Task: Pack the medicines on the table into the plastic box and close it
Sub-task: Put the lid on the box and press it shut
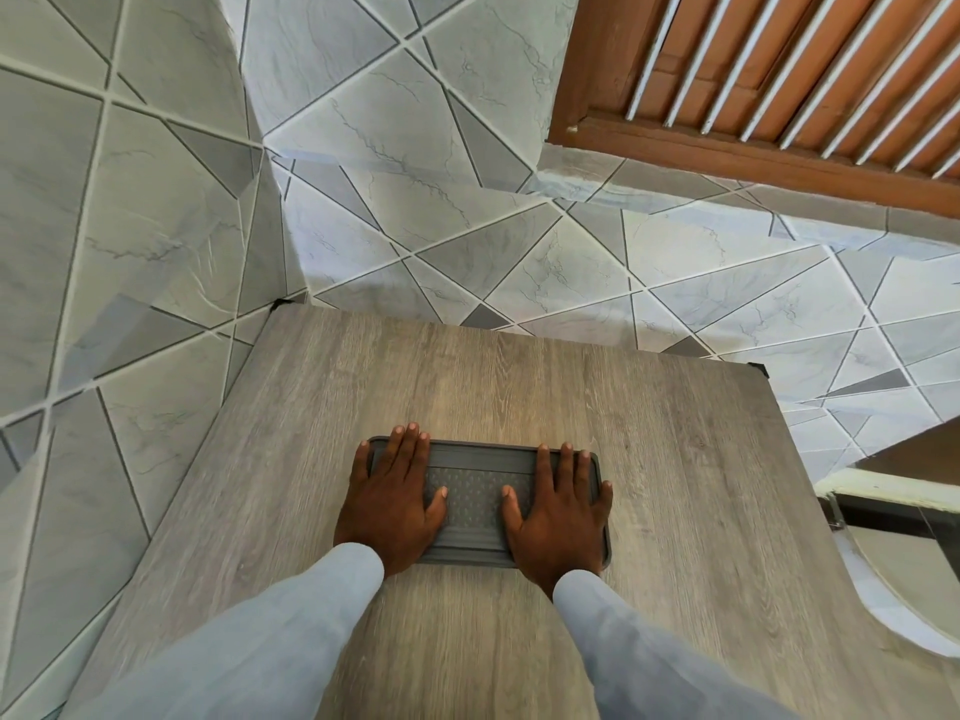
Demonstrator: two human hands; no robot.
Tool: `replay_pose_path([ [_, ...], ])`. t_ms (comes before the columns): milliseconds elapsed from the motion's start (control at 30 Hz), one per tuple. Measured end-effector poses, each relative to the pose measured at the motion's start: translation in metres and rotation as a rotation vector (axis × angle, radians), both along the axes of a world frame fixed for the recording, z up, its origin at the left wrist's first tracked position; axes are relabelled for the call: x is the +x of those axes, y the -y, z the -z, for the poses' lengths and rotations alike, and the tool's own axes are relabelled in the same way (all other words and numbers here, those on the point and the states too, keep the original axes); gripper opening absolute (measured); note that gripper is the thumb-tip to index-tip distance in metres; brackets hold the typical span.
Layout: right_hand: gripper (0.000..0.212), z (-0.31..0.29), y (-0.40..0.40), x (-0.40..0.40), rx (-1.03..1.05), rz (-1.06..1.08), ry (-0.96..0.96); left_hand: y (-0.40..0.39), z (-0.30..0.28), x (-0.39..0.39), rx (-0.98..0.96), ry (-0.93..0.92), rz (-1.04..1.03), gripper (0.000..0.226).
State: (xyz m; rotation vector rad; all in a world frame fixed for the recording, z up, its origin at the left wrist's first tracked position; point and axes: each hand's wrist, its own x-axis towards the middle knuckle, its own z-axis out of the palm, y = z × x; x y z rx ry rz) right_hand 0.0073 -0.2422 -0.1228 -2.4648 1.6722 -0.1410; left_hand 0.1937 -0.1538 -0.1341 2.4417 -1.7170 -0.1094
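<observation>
Left hand [396, 504] and right hand [558, 509] lie flat, palms down, side by side, fingers straight and seemingly pressing; both forearms wear pale blue sleeves [291, 631].

Flat hands [393, 498] [558, 506] press lid [478, 491] — table [675, 485].

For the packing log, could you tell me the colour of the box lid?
Dark grey lid, with a dotted middle panel; seen in the head view.

A grey wooden table [519, 387] fills the bottom middle of the picture. The floor [597, 262] and the wall [104, 200] on the left have pale grey tiles with white lines. A brown wooden door [779, 70] with slats sits in the upper right.
</observation>
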Motion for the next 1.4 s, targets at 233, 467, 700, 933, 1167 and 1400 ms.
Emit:
replay_pose_path([
  [233,0.079,0.000,0.007,-0.023,0.010,-0.141,-0.029,0.000,-0.002,-0.036,0.012,-0.047,-0.024,0.077],
  [467,0.078,0.000,0.006,-0.025,0.019,-0.145,-0.033,0.004,-0.002,-0.037,0.037,-0.043,-0.018,0.078],
  [700,0.076,0.001,0.004,-0.025,-0.013,-0.159,-0.065,0.009,-0.008,-0.041,0.074,-0.018,0.101,0.073],
  [933,0.073,0.004,0.006,-0.025,-0.028,-0.213,-0.104,0.018,-0.010,-0.059,0.087,-0.051,0.170,0.075],
  [1167,0.073,0.004,0.008,-0.026,-0.017,-0.213,-0.092,0.020,-0.017,-0.055,0.151,-0.047,0.211,0.078],
  [1400,0.088,0.002,0.006,-0.026,-0.020,-0.089,-0.035,-0.012,-0.004,0.012,0.077,-0.068,-0.065,0.080],
])
